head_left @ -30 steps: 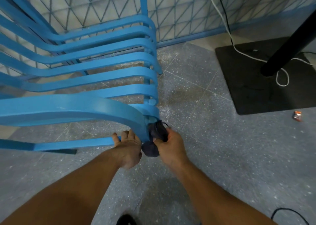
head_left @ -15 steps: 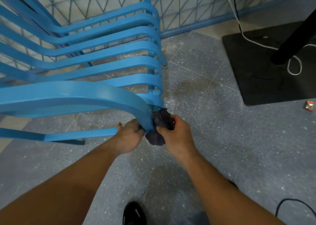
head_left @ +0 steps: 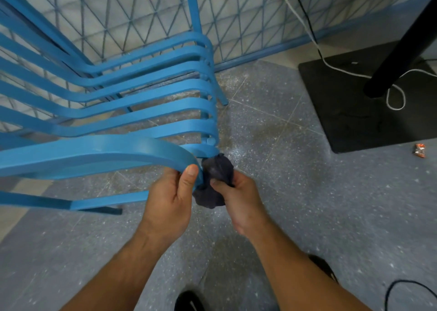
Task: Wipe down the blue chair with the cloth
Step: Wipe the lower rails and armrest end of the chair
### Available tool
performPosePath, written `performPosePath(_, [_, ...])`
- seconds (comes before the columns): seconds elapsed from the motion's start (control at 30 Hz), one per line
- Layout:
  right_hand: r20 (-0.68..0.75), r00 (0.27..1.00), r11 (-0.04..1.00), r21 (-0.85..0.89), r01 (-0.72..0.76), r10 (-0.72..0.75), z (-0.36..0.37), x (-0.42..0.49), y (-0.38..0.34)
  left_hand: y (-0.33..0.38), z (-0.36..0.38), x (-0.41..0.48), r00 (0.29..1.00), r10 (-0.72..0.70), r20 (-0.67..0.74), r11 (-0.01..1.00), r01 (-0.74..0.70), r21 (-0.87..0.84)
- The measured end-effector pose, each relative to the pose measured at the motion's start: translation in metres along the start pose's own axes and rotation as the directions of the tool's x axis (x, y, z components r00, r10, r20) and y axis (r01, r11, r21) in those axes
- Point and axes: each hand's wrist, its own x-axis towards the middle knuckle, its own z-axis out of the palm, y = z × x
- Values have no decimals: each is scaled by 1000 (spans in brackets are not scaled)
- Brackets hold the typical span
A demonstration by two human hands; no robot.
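Note:
The blue chair, made of curved slats, fills the left half of the view, its wide armrest curving down toward me. A dark bunched cloth is pressed against the armrest's front corner where it meets the seat slats. My right hand is closed on the cloth from below. My left hand grips the armrest's lower end just left of the cloth, thumb up on the blue bar.
A black square base with a black pole stands at the right, with white and black cables trailing over it. A small orange wrapper lies on the speckled floor. A blue mesh fence lines the back. Another cable loops at bottom right.
My left hand has turned so its thumb now rests on top of the armrest's end. The cloth in my right hand stays at the same corner. The view has shifted slightly.

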Motion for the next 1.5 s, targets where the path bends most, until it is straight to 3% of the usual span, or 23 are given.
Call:
performPosePath(0.1, [-18,999,999,10,32,-32,2,-2,2,1,2,0,999,31,-17,998,-30,58])
performPosePath(0.27, [-90,994,964,-266,28,-54,3,7,2,0,4,2,999,26,20,984,-29,177])
performPosePath(0.43, [-22,982,966,-188,179,-186,17,4,-28,-8,5,6,999,47,1,932,-45,359])
performPosePath(0.5, [-64,979,971,-160,180,-193,20,2,-25,-7,7,6,1000,21,0,926,-19,377])
performPosePath(0.67, [-158,982,991,-101,86,-101,20,-9,-19,4,7,5,997,-59,51,930,36,367])
performPosePath(0.87, [-95,964,969,-36,246,-248,28,-25,-47,13,1,10,967,-229,109,964,210,161])
performPosePath(1.07, [-127,963,962,-169,214,-237,30,-27,-48,14,-3,10,938,-302,172,952,286,111])
performPosePath(1.27, [26,888,880,-123,459,-460,57,-45,-89,39,-12,6,920,-265,290,948,304,-97])
performPosePath(1.4, [-19,885,870,-199,452,-464,50,-40,-81,40,-16,9,887,-273,373,951,307,-33])
performPosePath(1.5, [-80,939,915,-266,303,-334,33,-28,-57,36,-17,10,868,-305,393,951,303,70])
